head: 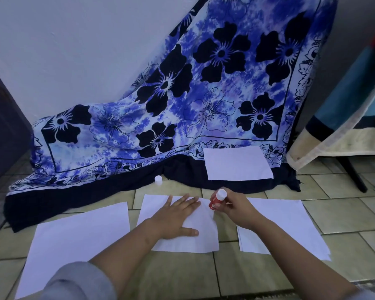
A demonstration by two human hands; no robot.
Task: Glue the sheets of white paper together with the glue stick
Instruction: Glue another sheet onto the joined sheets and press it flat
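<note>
Red glue stick (217, 201) is held tilted in the right hand (234, 210), whose fingers curl round its barrel. Its lower end appears to meet the upper right edge of the middle sheet of white paper (195, 241). The left hand (178, 217) lies flat on that sheet, fingers straight and spread, pressing it to the tiled floor (344, 215). This step probably goes best with a firm palm so the paper cannot slide, and light, even strokes along the margin into the corners. The white cap (158, 180) stands well apart, beside the floral cloth (204, 94).
</note>
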